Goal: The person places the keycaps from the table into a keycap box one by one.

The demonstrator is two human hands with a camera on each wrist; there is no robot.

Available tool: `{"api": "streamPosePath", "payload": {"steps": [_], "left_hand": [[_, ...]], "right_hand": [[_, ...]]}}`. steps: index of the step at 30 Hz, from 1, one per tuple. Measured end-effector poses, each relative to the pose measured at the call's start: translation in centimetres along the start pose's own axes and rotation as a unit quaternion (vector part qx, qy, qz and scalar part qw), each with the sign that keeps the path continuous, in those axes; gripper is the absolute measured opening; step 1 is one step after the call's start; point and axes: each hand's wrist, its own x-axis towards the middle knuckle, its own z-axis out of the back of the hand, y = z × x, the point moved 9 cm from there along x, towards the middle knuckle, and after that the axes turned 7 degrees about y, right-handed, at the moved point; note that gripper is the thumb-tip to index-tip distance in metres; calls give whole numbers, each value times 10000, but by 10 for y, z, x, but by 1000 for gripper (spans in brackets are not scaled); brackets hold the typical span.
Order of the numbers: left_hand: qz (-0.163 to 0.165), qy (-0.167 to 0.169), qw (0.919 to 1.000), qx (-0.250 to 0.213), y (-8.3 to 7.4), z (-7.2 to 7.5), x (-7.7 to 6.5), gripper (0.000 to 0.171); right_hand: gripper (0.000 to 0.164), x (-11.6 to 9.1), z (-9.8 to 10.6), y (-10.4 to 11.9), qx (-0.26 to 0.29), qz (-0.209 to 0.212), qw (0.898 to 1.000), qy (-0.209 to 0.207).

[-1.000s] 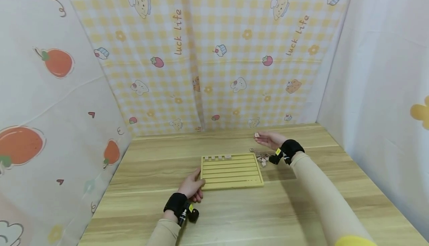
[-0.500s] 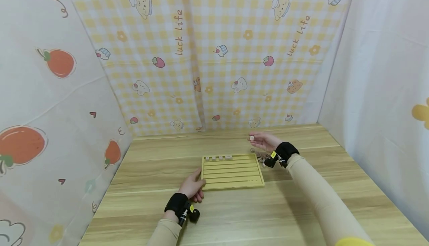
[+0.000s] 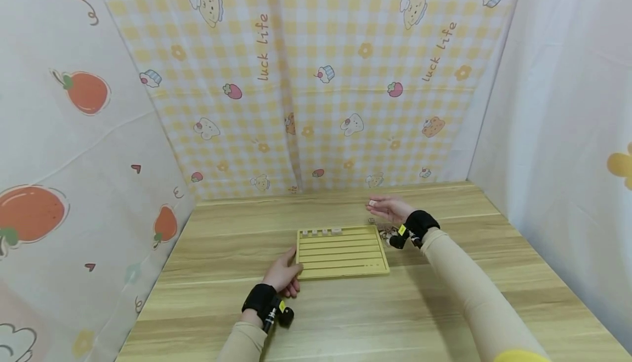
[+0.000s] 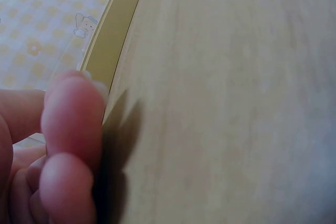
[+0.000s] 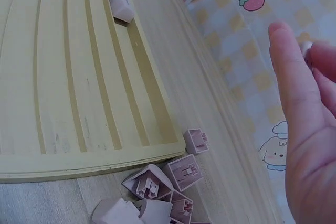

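Hands are well apart: right hand (image 3: 391, 208) pinches one small pale plastic keycap (image 3: 372, 203), raised behind yellow rectangular grooved tray (image 3: 340, 261), whose left edge the left hand (image 3: 280, 275) grips. Compared with one second ago, this keycap is more leftward, therefore nearer to four pale keycaps (image 3: 325, 232) in the far groove. It looks tilted, partly covered. Loose hollow keycaps (image 5: 116, 212) lie beside the tray on wood-grained tabletop (image 3: 340, 318).

In the right wrist view, the right hand (image 5: 310, 129) mostly hides its pinched keycap (image 5: 306, 49); the yellow tray (image 5: 52, 77) and loose keycaps (image 5: 155, 210) are cut by the edges. The left wrist view crops the left hand (image 4: 65, 140). Marks on the far-row keycaps (image 3: 325, 232) look too small to read.
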Motion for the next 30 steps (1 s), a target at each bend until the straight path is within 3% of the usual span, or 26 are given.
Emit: {"api": "streamPosePath", "payload": {"steps": [5,9,13,20,22,26,30], "left_hand": [[14,-22,10000,-14,2,1,0,70],[46,-35,10000,-20,3,2,0,69],[84,-48,9999,-29,3,1,-2,69],[87,-26,9999,-95,4,1,0,69],[91,-30,9999,-104,4,0,1,69],[134,-39,9998,-132,5,0,2,69],[149,-38,9997,-163,6,-1,2,70]], "right_hand": [[49,4,-1,-3,-789,37,9969,-58],[36,9,0,-5,-1973,129,9789,-523],[30,9,-15,0,-3090,296,9469,-840],[28,14,-30,0,-4184,600,9009,-984],[25,17,-31,-2,-4521,688,8836,-1011],[16,23,-29,-9,-5300,863,8356,-1157],[11,30,-28,-20,-5784,702,8034,-1227]]}}
